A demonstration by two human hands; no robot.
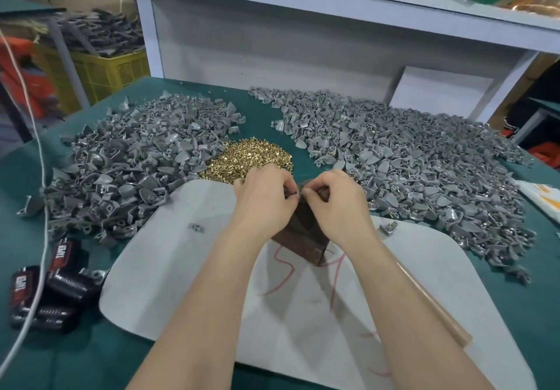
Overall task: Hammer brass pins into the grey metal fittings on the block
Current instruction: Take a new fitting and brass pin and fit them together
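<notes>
A dark brown block (303,233) stands on a pale mat in the middle of a green table, one corner towards the viewer. Its top is mostly hidden by the left hand (263,200) and right hand (338,204), whose fingertips meet above it and pinch a small grey fitting (296,193), too covered to make out in detail.

Just behind the block lies a low heap of short, shiny brass pins (251,159). Two wide piles of dull grey fittings flank it, a left pile (136,162) and a larger right pile (409,162). Some in the right pile show brass pins.

A lone fitting (388,227) with a brass pin lies on the mat, right of the block.
</notes>
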